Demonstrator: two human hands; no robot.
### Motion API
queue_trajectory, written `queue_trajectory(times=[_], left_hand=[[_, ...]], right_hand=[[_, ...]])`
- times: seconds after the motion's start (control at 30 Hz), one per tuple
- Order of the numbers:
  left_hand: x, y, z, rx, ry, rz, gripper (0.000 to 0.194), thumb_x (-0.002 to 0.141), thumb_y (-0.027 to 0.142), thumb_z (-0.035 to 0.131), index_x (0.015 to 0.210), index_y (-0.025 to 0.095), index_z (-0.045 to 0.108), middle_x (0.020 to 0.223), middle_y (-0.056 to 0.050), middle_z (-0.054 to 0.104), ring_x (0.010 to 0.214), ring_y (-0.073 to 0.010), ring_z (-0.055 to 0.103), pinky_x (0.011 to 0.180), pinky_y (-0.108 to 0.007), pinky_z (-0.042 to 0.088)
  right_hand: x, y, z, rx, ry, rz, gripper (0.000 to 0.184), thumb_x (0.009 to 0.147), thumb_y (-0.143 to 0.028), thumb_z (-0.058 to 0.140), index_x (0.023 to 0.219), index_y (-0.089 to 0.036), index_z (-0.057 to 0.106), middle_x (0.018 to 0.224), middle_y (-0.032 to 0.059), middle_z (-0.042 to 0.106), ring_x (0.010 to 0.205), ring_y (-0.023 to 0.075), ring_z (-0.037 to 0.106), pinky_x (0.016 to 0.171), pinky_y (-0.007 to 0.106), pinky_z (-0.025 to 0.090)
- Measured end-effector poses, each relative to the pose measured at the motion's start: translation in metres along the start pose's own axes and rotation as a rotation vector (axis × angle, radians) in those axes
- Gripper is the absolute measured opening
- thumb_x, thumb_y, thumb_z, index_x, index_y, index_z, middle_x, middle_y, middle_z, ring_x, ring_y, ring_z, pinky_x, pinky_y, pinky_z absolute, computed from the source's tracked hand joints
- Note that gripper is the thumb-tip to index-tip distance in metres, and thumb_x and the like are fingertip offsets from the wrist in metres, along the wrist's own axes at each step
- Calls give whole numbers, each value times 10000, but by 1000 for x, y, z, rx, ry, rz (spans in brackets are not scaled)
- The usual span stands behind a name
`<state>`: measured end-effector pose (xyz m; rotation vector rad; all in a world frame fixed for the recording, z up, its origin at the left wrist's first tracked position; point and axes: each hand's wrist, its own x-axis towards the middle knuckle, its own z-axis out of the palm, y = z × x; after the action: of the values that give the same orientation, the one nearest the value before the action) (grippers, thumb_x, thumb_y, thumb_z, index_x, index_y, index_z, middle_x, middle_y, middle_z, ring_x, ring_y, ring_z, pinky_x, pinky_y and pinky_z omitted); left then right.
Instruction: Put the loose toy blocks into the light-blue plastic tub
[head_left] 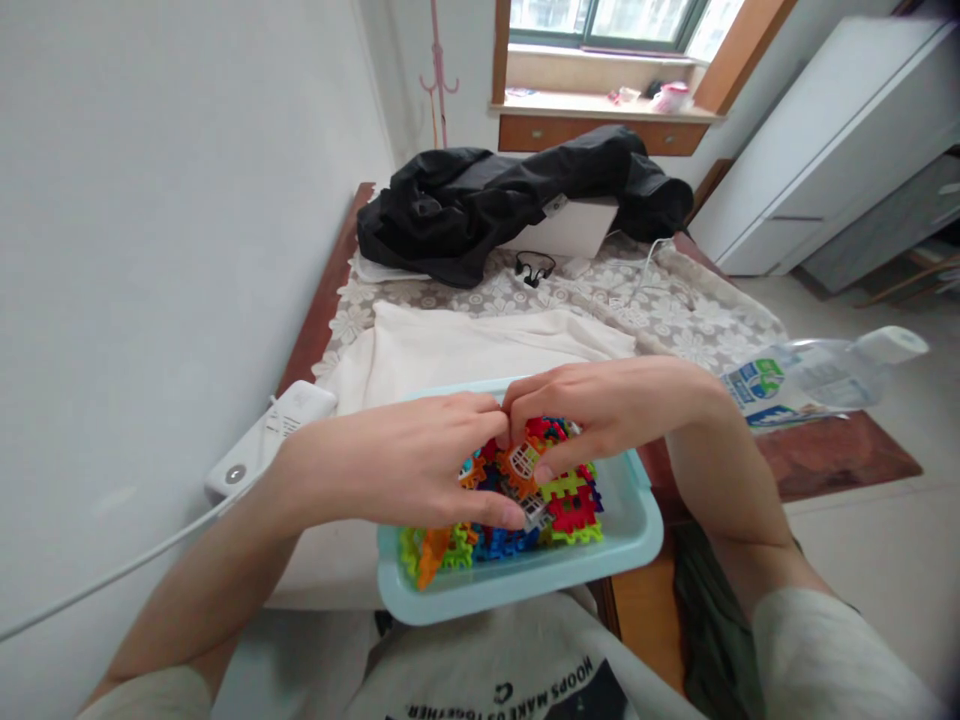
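Both my left hand (409,470) and right hand (592,415) pinch a cluster of light, rigid interlocking blocks (536,465) by its notched edges above the blue tray (637,545).

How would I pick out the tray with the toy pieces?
Start at the wooden table against the wall. At its near edge, under both hands, sits a pale blue plastic tray. It alone holds bright interlocking pieces.

A black jacket (517,200) lies heaped at the far end of the table (840,455), over a white box (566,228), with black earphones (534,266) just in front on the lace cloth (675,310). A white charger (271,435) sits at the left edge, a plastic bottle (817,375) at the right.
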<state>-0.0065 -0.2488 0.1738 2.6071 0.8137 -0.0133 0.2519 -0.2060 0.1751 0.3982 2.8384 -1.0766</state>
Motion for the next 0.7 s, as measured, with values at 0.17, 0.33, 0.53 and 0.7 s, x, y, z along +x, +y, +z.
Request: queue_trajectory(times=[0.17,0.33,0.53,0.7], left_hand=[[2,0,-1,-65,-83,-29,468,1056,680,718,1248,253,734,1264,-83,764,1143,-282,749,987,-357,562],[-8,0,5,-22,-11,-34,500,1050,655,720,1375,275,720,1374,-88,774,1191,-305,757,1032,-388,557],[-18,6,16,132,29,-78,613,936,588,873,1423,258,699,1600,-135,682,1407,-374,690,1158,-476,552],[-25,4,26,235,67,-76,816,878,468,921,1599,302,576,1749,-137,565,1602,-392,551,1312,-522,458]], right_hand=[[-10,5,0,17,79,36,283,1097,-448,754,1210,-189,770,1263,94,784,1164,234,747,1066,350,546],[-15,-4,10,-65,142,129,371,988,-328,877,1321,-226,748,1330,77,780,1183,254,753,1026,377,563],[-10,-9,31,-327,126,186,507,916,-333,958,1311,-160,692,1315,136,746,1265,345,703,1078,470,549],[-11,-6,39,-374,198,179,493,924,-381,952,1300,-191,694,1287,116,751,1220,328,704,1039,454,543]])
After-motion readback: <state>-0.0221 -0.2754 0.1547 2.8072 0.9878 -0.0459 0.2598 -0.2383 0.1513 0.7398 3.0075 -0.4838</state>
